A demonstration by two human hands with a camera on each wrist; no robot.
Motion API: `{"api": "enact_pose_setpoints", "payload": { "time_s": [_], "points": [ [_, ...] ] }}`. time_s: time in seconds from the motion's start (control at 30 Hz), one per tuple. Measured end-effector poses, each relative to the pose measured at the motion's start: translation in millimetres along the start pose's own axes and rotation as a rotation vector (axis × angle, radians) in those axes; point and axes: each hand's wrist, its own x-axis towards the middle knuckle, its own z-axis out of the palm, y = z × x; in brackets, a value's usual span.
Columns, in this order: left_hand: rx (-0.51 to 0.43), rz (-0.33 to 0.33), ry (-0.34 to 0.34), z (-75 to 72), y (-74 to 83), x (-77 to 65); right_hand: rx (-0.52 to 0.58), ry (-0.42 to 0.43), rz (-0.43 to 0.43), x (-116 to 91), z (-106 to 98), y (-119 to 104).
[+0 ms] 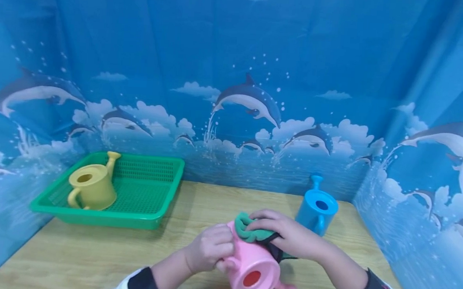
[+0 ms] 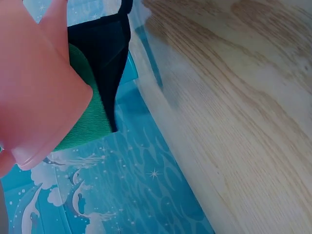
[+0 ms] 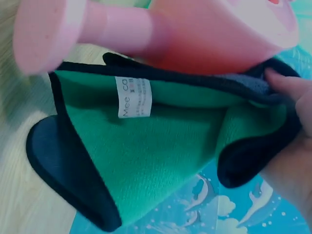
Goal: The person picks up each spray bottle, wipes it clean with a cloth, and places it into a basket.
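A pink watering can (image 1: 257,260) is tipped over above the table, its red opening toward me and its spout (image 3: 119,27) pointing low to the right. My left hand (image 1: 210,249) grips the can by its handle. With my right hand (image 1: 286,232) I hold a green cloth (image 1: 246,229) with dark edging and press it on the can near its base. In the right wrist view the rest of the cloth (image 3: 146,146) hangs folded below the can, showing a white label (image 3: 134,97). The left wrist view shows the can's pink side (image 2: 39,87) against the cloth.
A green basket (image 1: 169,198) stands at the back left, holding a yellow watering can (image 1: 99,190). At the back right of the wooden table (image 1: 205,204) stands a blue watering can (image 1: 310,209), close behind my right hand. A dolphin-printed curtain (image 1: 221,39) surrounds the table.
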Motion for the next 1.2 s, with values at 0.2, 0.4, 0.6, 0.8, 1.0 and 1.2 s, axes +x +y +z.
{"api": "enact_pose_setpoints", "payload": {
  "time_s": [0.2,0.4,0.6,0.8,1.0,1.2],
  "points": [
    [0.005,-0.018,-0.012,-3.2,-2.2,-3.6,-0.007,0.029,-0.173,-18,-5,-1],
    [-0.004,-0.044,0.030,-6.4,-3.6,-2.0,0.102,0.119,-0.142,-26,3,4],
    [-0.015,-0.039,0.080,-8.0,-2.4,5.7,0.210,0.173,0.063,-16,18,15],
    [-0.050,-0.044,0.119,-8.1,-1.4,11.2,0.271,0.195,0.142,-3,24,26],
    [-0.042,-0.086,0.170,-7.3,-2.0,10.1,0.280,0.184,0.137,-3,22,27],
    [-0.061,-0.102,0.226,-16.2,-6.2,15.4,0.341,0.212,0.026,-20,19,25]
  ]
}}
